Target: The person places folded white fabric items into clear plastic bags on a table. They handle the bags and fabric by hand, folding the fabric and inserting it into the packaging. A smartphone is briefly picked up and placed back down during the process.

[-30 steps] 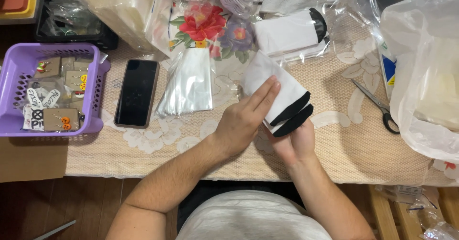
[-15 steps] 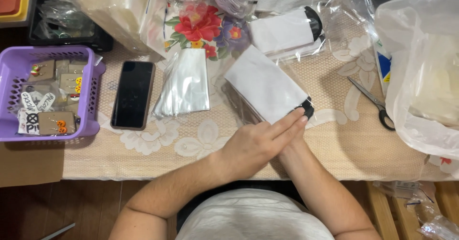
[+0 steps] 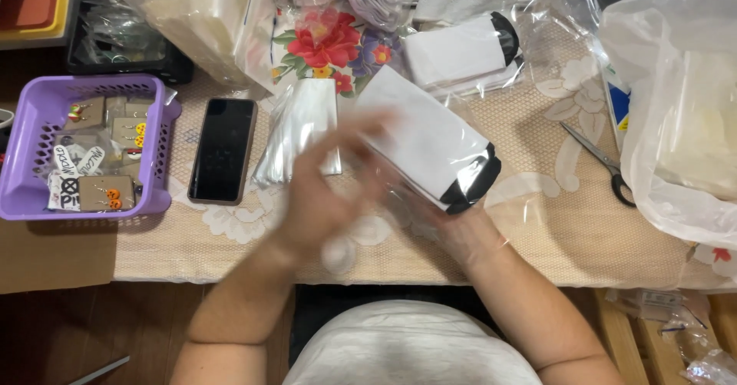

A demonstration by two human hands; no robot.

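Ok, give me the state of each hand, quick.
Left hand: motion-blurred, open or closed cannot be told; it is beside the white packet.
Right hand: under clear plastic, holding the white packet.

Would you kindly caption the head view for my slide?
Right hand holds a bagged white-and-black item; blurred left hand beside it, above a lace tablecloth.

You wear a plain white top over your torso, while both forearms are bare to the elbows, with no sleeves, gloves, rings or watch showing on your left hand [image 3: 318,201] or right hand [image 3: 461,235].
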